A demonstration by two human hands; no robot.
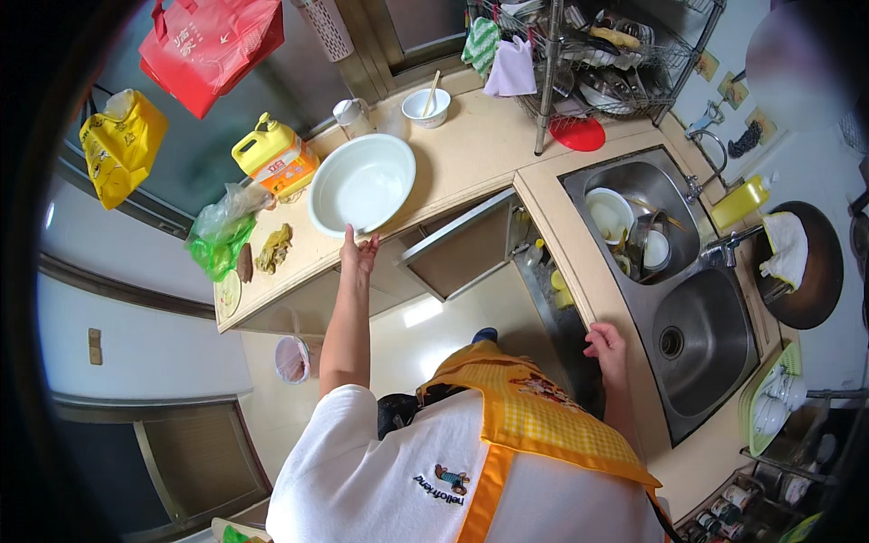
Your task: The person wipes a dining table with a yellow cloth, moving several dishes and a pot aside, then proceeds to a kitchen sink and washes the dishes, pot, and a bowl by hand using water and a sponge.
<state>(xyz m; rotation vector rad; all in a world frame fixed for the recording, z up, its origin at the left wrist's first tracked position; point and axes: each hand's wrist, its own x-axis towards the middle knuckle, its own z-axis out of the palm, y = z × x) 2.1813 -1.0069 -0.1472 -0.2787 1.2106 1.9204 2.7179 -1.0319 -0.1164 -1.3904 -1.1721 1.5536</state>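
Note:
A white plastic basin [363,180] stands on the left-hand counter, its near side at the front edge. My left hand [358,252] is at the basin's near rim, the thumb over the rim and the fingers below it. Nothing shows inside the basin. My right hand [606,343], fingers loosely bent and holding nothing, is at the front edge of the sink counter [567,265]. Right of it is a double-bowl steel sink [709,319]. The far bowl holds a white bowl [609,216] and a metal pot [648,241].
An open cabinet door [461,244] juts out below the counters. Behind the basin stand a yellow detergent jug [275,156], a lidded pitcher [352,117] and a small bowl [426,108] with chopsticks. A wire dish rack [546,81] fills the corner; a wok [798,298] lies right of the sink.

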